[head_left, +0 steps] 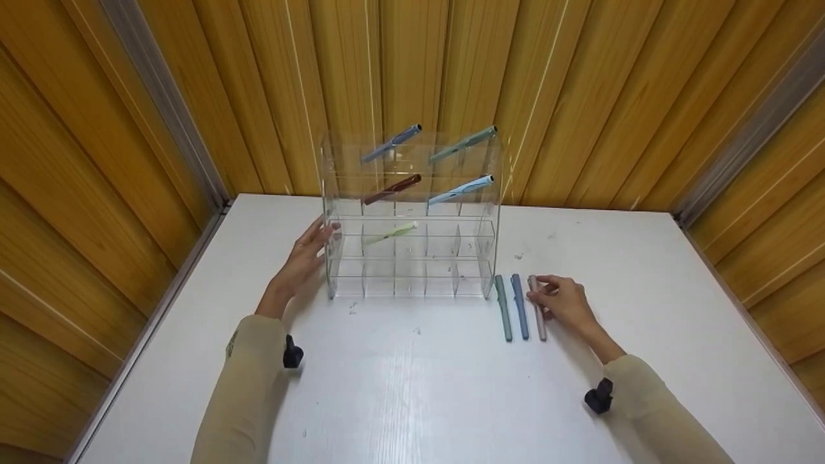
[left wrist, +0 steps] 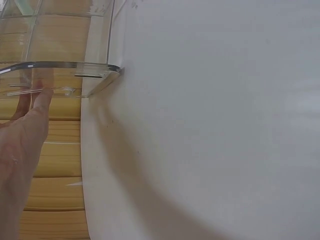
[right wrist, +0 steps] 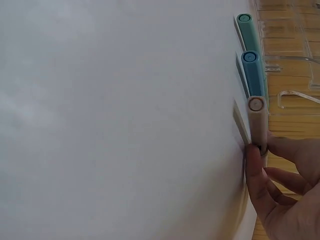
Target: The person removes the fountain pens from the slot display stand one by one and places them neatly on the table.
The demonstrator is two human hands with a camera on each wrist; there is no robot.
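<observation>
Left hand: the left hand (head_left: 301,260) rests with straight fingers against the left wall of the clear rack (head_left: 412,258), holding nothing
Right hand: the right hand (head_left: 562,299) pinches the beige pen (head_left: 537,308) near its upper end, thumb and fingers closed on it
Beige pen: lies flat on the white table (head_left: 412,386), just right of the rack, beside the blue pen (head_left: 519,306) and the green pen (head_left: 503,307)
Rack: stands upright on the table, five pens sit tilted in its upper compartments
</observation>
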